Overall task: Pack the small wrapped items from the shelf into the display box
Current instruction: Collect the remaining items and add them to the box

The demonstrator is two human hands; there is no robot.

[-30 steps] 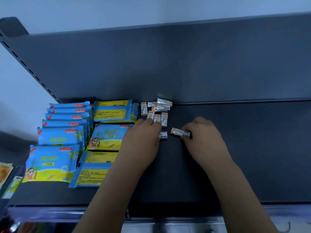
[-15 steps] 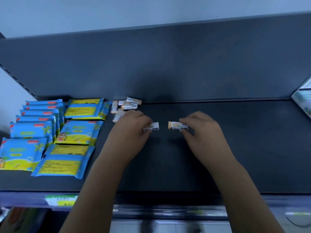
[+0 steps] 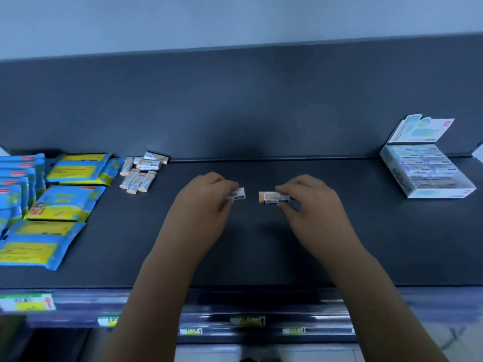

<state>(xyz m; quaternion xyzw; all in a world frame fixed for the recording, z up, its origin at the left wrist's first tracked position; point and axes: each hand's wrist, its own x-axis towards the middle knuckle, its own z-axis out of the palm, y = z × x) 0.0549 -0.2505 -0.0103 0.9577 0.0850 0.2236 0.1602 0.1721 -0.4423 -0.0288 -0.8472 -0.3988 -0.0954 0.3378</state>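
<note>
We've got one small wrapped item (image 3: 238, 193) pinched in the left hand (image 3: 201, 205) and a second wrapped item (image 3: 273, 197) pinched in the right hand (image 3: 313, 205), both just above the middle of the shelf (image 3: 339, 244). The display box (image 3: 441, 193) sits well off to the right and looks nearly full. The risk is that these fingertip grips are light, so one item could slip on the long carry or jam in a tight row. The loose pile (image 3: 139, 176) waits far left.
</note>
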